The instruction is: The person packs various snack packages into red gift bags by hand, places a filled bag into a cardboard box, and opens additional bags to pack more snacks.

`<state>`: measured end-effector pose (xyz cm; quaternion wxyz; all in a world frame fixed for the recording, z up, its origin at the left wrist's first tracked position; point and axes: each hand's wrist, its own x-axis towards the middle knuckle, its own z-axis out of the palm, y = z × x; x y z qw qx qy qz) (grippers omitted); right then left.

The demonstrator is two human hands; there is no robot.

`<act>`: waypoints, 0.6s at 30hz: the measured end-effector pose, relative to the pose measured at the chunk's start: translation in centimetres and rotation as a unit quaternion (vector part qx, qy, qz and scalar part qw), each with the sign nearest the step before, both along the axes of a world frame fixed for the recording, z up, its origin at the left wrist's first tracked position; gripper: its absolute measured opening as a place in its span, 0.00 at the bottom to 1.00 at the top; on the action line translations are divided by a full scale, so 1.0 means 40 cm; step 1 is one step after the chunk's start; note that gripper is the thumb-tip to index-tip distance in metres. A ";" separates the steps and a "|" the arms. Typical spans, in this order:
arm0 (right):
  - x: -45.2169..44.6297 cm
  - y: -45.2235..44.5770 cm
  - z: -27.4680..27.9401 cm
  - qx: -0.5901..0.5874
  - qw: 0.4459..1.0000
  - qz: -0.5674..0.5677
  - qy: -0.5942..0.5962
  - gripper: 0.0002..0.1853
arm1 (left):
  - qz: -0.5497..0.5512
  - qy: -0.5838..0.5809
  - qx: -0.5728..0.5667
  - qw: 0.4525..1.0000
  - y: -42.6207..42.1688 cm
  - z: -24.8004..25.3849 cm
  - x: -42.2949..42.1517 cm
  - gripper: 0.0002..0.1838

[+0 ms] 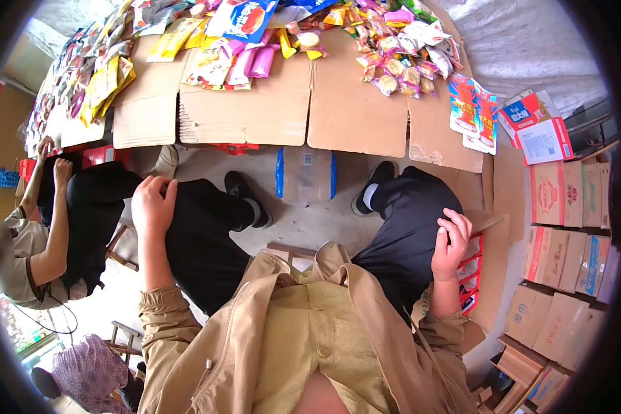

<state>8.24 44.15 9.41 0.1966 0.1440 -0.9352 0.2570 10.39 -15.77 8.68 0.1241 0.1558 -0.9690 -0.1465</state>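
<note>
My left hand [154,204] rests by my left thigh, its fingers loosely curled and apart, holding nothing. Over my right thigh, my right hand [452,241] is half raised with bent, spread fingers and nothing in them. Both hands are well short of the cardboard-covered table [245,117]. Small wrapped snacks [399,69] are heaped along its far side, with pink packets [252,63] and yellow packets [107,86] farther left. Two red and blue packs [473,114] lie at the table's right end.
A taped box [306,174] stands on the floor under the table. Stacked cartons [557,259] line the right side, below an open white and red box [541,134]. A co-worker [45,248] sits at the left; another person [90,372] is at lower left.
</note>
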 end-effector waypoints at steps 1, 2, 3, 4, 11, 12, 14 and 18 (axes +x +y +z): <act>0.002 0.003 -0.002 0.002 1.000 -0.002 0.001 0.07 | 0.002 0.002 -0.003 1.000 0.002 0.002 0.001 0.11; 0.003 0.006 -0.003 0.004 1.000 -0.005 0.002 0.07 | 0.001 0.002 -0.004 1.000 0.004 0.004 0.000 0.11; 0.004 0.009 -0.004 0.004 1.000 -0.005 0.003 0.07 | 0.000 0.003 -0.005 1.000 0.004 0.006 0.001 0.12; 0.004 0.010 -0.005 0.004 1.000 -0.005 0.004 0.07 | 0.001 0.003 -0.006 1.000 0.004 0.006 0.002 0.12; 0.013 0.016 0.001 -0.004 1.000 -0.009 0.002 0.07 | 0.008 -0.012 -0.008 1.000 0.005 0.007 0.002 0.11; 0.013 0.017 0.001 -0.004 1.000 -0.009 0.002 0.07 | 0.015 -0.019 -0.006 1.000 0.005 0.006 0.002 0.11; 0.016 0.019 -0.002 -0.008 1.000 -0.009 0.004 0.07 | 0.014 -0.019 -0.009 1.000 0.002 0.000 0.003 0.12; 0.014 0.022 -0.005 -0.011 1.000 -0.009 0.005 0.07 | 0.012 -0.016 -0.015 1.000 -0.001 0.000 0.004 0.12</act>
